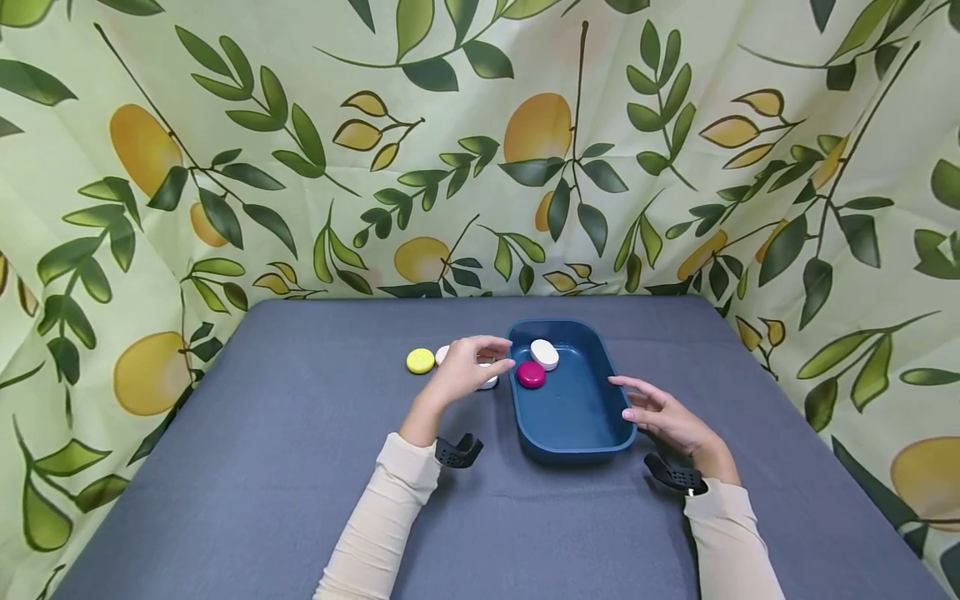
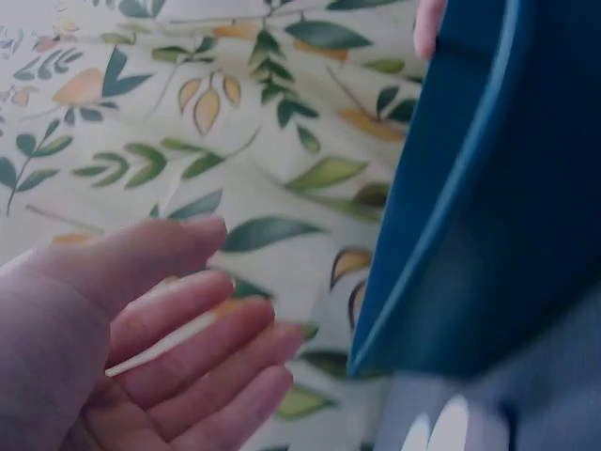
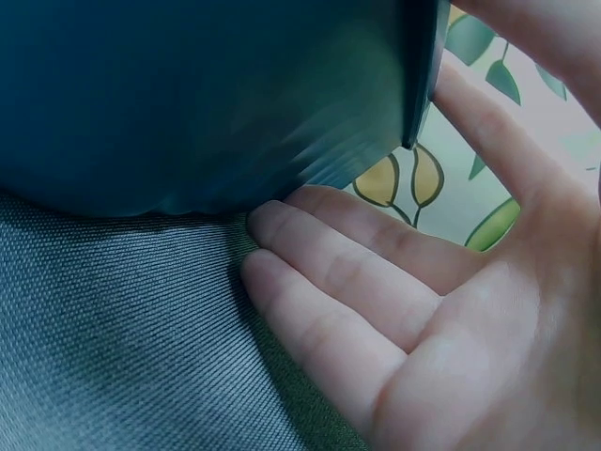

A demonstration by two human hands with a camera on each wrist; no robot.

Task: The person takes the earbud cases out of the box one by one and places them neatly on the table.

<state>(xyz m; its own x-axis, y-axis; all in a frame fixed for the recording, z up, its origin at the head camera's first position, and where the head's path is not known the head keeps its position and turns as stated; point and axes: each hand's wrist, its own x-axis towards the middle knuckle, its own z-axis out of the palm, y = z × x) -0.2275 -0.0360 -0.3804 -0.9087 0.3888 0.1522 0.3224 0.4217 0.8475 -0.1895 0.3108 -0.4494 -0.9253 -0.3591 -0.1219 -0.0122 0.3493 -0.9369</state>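
A blue rectangular tub (image 1: 573, 417) stands on the table, holding a white oval piece (image 1: 544, 355) and a round magenta piece (image 1: 531, 374). My left hand (image 1: 467, 367) is at the tub's left rim, fingers loosely bent and apart, with nothing between them in the left wrist view. Under and behind it, partly hidden, are a pale piece (image 1: 442, 355) and a white piece (image 1: 489, 382). My right hand (image 1: 667, 414) holds the tub's right side, thumb over the rim and other fingers (image 3: 324, 254) against the outer wall low down.
A yellow round piece (image 1: 421, 361) lies on the grey cloth-covered table (image 1: 262, 467), left of the left hand. Each wrist wears a black band (image 1: 459, 451). A leaf-and-fruit patterned curtain (image 1: 465, 167) hangs behind the table and along both sides.
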